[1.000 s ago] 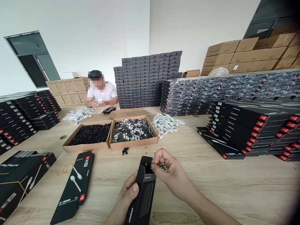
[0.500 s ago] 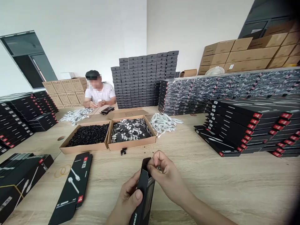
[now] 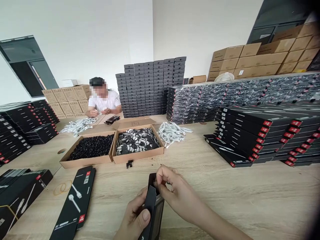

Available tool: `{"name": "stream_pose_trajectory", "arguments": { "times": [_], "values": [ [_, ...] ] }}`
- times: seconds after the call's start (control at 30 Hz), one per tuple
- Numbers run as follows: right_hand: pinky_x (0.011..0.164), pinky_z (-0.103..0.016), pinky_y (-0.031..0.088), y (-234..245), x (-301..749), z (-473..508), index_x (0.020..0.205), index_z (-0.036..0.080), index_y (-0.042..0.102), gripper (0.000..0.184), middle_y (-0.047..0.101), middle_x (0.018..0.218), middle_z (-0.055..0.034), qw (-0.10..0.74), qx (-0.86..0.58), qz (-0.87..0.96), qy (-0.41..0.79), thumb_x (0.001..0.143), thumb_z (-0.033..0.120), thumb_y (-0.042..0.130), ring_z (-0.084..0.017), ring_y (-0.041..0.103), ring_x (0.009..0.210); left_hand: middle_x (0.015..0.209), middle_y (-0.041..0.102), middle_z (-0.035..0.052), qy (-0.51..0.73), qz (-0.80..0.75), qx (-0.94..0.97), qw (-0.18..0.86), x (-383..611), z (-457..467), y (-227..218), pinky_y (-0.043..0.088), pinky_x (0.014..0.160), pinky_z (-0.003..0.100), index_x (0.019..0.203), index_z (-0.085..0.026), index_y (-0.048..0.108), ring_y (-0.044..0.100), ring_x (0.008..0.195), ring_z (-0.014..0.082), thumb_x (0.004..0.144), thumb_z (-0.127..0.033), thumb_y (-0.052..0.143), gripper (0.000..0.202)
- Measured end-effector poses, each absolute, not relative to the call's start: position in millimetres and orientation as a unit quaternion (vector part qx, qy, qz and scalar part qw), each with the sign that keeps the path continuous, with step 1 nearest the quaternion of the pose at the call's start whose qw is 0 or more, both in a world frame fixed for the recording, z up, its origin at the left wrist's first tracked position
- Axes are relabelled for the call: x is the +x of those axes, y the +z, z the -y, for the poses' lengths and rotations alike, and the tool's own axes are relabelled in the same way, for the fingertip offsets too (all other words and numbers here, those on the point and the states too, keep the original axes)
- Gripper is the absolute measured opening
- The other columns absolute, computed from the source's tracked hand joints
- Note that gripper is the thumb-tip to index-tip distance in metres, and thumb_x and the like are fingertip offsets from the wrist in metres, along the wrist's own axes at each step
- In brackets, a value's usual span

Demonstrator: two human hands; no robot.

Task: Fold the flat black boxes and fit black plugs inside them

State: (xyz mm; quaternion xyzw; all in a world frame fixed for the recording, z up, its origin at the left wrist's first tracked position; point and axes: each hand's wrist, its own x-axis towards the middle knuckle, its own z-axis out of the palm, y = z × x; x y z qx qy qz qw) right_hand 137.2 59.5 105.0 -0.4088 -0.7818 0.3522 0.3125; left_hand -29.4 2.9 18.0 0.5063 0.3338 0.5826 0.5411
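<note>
My left hand (image 3: 136, 218) grips a long black retail box (image 3: 152, 206) near the table's front edge, thumb on its side. My right hand (image 3: 172, 190) is pinched at the box's open top end, fingers closed on a small black-and-white item that is mostly hidden. A flat black cable sleeve (image 3: 75, 201) lies to the left on the wooden table (image 3: 225, 196). Beyond the hands stand two open cardboard trays: one with small black parts (image 3: 91, 150), one with black-and-white packets (image 3: 136, 141). A few loose black parts (image 3: 129, 163) lie in front of them.
Stacks of black boxes with red tabs (image 3: 270, 136) fill the right side and the left edge (image 3: 17, 130). White cable bundles (image 3: 171, 131) lie behind the trays. A person in a white shirt (image 3: 102, 101) sits across the table. A rubber band (image 3: 62, 187) lies at left.
The box has turned more edge-on in my left hand. My right hand has stayed pinched at its top opening. The view has shifted slightly to the right.
</note>
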Motion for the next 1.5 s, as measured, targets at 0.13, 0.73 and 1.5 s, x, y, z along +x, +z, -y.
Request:
{"name": "stream_pose_trajectory", "arguments": {
  "times": [0.13,0.73,1.5],
  "values": [
    [0.066,-0.025,0.041,111,144,-65,0.082,0.022,0.054,0.006,0.059,0.075,0.003,0.282,-0.369,0.752,0.468,0.085,0.021,0.059,-0.015,0.054,0.074,0.134,0.063,0.011,0.573,-0.296,0.508,0.571,-28,-2,24,0.031,0.112,0.049,0.126,-0.023,0.065,0.047,0.131,0.0375,0.08,-0.056,0.062,0.057],
    [0.065,-0.027,0.042,102,142,-71,0.071,0.019,0.058,0.019,0.063,0.072,0.0017,0.299,-0.367,0.742,0.474,0.085,0.03,0.064,-0.016,0.057,0.071,0.119,0.072,0.0087,0.566,-0.342,0.429,0.615,-29,-7,19,0.034,0.112,0.045,0.105,-0.024,0.077,0.053,0.125,0.0381,0.069,-0.064,0.067,0.054],
    [0.061,-0.025,0.04,105,129,-51,0.077,0.024,0.038,0.016,0.051,0.072,0.0039,0.394,-0.385,0.688,0.472,0.084,0.02,0.052,-0.014,0.048,0.067,0.147,0.049,0.0113,0.593,-0.351,0.564,0.455,-24,4,3,0.032,0.112,0.05,0.13,-0.026,0.061,0.038,0.138,0.039,0.076,-0.06,0.064,0.063]
  ]
}}
